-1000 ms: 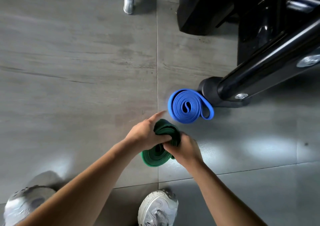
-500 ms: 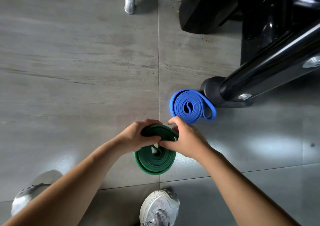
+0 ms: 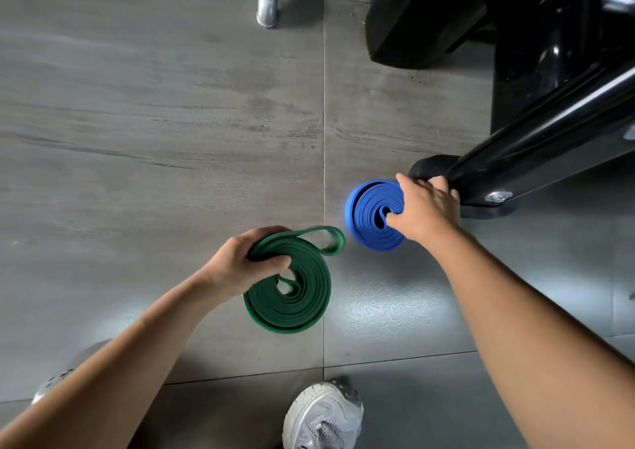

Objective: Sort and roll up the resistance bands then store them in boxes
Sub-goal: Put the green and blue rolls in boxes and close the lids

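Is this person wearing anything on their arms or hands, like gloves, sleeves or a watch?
No. The left forearm and right forearm are bare as far as the frame shows, with no sleeve in view. The left hand and right hand are ungloved, and no watch, bracelet or ring shows.

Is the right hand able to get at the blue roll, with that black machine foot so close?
Probably yes: the right hand grips the blue roll, thumb in its centre; the black machine foot sits just behind.
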The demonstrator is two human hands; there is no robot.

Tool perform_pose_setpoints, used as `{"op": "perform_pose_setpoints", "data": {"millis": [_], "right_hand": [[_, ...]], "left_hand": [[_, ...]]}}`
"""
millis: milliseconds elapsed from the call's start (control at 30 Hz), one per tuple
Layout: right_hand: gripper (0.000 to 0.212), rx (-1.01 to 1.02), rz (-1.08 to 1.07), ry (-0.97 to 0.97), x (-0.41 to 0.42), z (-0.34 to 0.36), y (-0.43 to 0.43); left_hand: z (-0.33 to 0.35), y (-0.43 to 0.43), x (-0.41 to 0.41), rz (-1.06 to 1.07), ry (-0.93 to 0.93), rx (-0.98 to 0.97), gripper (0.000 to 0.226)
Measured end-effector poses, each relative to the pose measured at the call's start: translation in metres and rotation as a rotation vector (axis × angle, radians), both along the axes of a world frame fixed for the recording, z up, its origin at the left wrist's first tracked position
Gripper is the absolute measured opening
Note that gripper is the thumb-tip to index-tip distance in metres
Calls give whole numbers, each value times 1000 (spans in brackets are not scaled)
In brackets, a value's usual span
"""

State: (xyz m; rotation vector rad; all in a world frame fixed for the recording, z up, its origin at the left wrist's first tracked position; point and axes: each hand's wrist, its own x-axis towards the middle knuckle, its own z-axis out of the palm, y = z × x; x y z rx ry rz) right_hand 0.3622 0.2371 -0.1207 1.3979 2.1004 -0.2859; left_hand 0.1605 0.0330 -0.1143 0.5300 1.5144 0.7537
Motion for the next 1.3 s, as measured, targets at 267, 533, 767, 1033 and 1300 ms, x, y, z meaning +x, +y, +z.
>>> {"op": "perform_pose_setpoints", "data": {"millis": [267, 533, 767, 1033, 1300], "right_hand": [[30, 123, -5, 25, -13, -1, -4], [47, -89, -607, 425, -8, 41, -66], [21, -235, -767, 585, -53, 165, -141], [23, -379, -663, 655, -124, 331, -172], [32, -482, -438, 722, -177, 464, -190]], "left_hand": [[6, -21, -17, 87, 7, -45, 36], [64, -58, -41, 217, -12, -72, 35], [196, -101, -86, 252, -62, -43, 36], [365, -148, -140, 420, -68, -6, 34], [503, -222, -161, 687, 7, 30, 37]]}}
